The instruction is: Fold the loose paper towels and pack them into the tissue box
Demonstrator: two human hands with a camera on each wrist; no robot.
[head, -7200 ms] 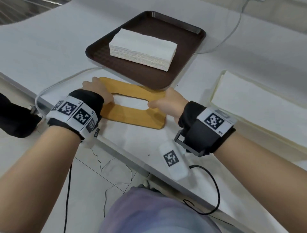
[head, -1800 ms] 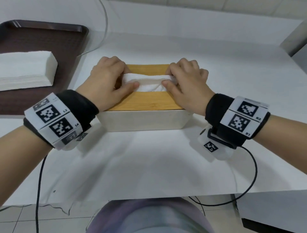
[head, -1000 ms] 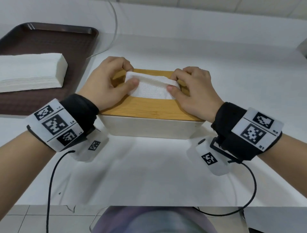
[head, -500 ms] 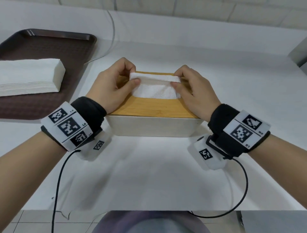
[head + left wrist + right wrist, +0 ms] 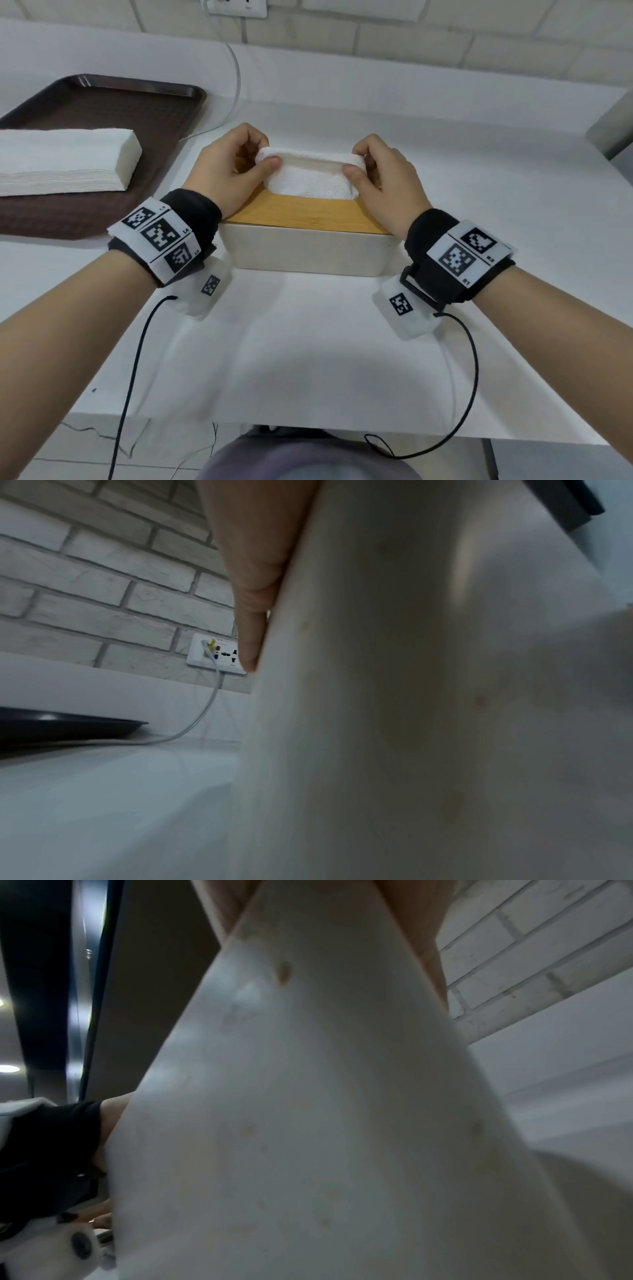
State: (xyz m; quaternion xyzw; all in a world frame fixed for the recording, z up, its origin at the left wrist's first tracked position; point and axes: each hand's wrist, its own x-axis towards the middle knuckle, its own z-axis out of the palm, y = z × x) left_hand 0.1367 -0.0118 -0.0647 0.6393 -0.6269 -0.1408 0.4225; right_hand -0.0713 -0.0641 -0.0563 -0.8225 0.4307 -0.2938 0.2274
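Note:
A cream tissue box (image 5: 301, 251) with a bamboo lid (image 5: 301, 214) stands on the white counter in front of me. A folded white paper towel (image 5: 311, 178) sticks up out of the lid's slot. My left hand (image 5: 233, 168) pinches its left end between thumb and fingers, and my right hand (image 5: 380, 174) pinches its right end the same way. In both wrist views the box wall (image 5: 428, 696) (image 5: 308, 1110) fills most of the picture, so the fingers on the towel are hidden there.
A brown tray (image 5: 102, 113) at the left holds a stack of white paper towels (image 5: 65, 161). A white cable (image 5: 236, 85) runs from a wall socket (image 5: 219, 653) down onto the counter. Black wrist cables hang over the counter's front edge.
Both hands have drawn the towel higher out of the slot than half a second ago. Much earlier the lid lay flat by the tray, apart from the box.

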